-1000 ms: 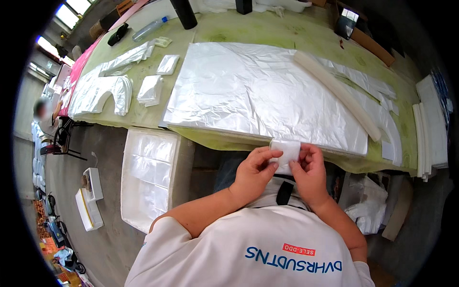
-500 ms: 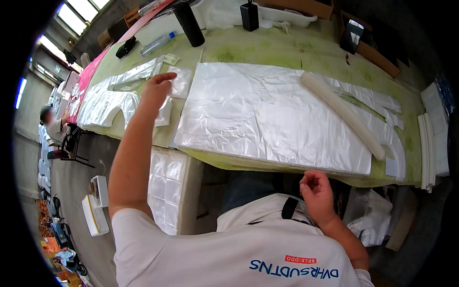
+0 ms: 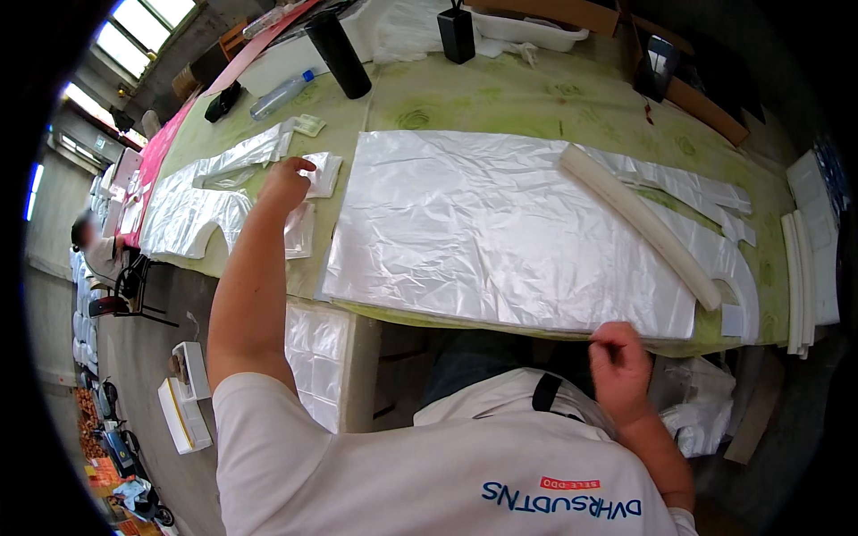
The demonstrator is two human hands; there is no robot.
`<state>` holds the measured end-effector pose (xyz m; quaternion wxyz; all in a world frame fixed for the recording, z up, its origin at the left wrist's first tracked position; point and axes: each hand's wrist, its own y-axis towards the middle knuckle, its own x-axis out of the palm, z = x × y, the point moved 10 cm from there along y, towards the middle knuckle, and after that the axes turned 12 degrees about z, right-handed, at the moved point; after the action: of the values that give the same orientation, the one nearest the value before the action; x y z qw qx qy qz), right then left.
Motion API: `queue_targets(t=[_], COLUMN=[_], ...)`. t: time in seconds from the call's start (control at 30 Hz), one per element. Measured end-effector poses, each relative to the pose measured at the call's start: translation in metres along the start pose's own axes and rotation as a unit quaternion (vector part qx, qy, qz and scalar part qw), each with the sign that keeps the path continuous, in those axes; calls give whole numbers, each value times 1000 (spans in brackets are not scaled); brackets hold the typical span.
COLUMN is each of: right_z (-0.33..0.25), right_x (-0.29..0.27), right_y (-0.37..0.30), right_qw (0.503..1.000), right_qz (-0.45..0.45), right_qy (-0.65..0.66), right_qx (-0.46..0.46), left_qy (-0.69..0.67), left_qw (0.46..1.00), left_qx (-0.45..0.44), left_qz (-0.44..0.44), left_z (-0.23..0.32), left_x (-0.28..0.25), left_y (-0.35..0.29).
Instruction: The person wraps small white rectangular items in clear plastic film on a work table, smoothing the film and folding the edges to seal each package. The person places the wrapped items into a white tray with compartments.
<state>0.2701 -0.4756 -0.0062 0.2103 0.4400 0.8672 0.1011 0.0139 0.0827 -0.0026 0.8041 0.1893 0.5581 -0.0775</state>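
Observation:
My left hand (image 3: 288, 185) reaches out over the left part of the table. Its fingers are closed at the near-left edge of a small folded clear plastic packet (image 3: 325, 175); the fingertips are partly hidden. A second folded plastic piece (image 3: 299, 234) lies just nearer to me. Left of this hand is a shiny plastic piece with curved cut-outs (image 3: 183, 214). My right hand (image 3: 621, 368) is curled loosely at the table's front edge, with nothing visible in it. Beside it spreads a large stack of flat plastic sheets (image 3: 483, 232), a pale roll (image 3: 639, 223) lying across its right side.
Toward the back stand a black cylinder (image 3: 338, 58), a clear bottle (image 3: 282, 96) and a black box-shaped container (image 3: 457, 36). Pale tubes (image 3: 798, 286) lean at the right end. Below the table's left part is a plastic-covered block (image 3: 317, 357). A person (image 3: 107, 259) sits far left.
My left hand has drawn slightly toward me, and the packet's far edge sits nearer. My right hand has shifted a little right. The whole view has tilted slightly.

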Motion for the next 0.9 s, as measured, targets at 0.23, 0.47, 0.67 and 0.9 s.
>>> queue_targets(t=[0.23,0.47,0.67,0.9], right_z=[32,45,25,18], right_x=[-101,-102,-45,-28], right_y=[95,69,13,-22], right_qw=[869,923,982,996], right_qz=[105,-59,-30,-10], right_qy=[-458,-379,-165,-65], right_qx=[-156,23,85,60], left_qy=[-96,-324,-421,-292], left_qw=[987,909,818,818], left_qx=[90,252,322,461], left_qz=[93,-76,-223,-182], left_z=[50,238,377,419], left_x=[-34,-22,24,75], left_y=[-18,-174,-285,-319])
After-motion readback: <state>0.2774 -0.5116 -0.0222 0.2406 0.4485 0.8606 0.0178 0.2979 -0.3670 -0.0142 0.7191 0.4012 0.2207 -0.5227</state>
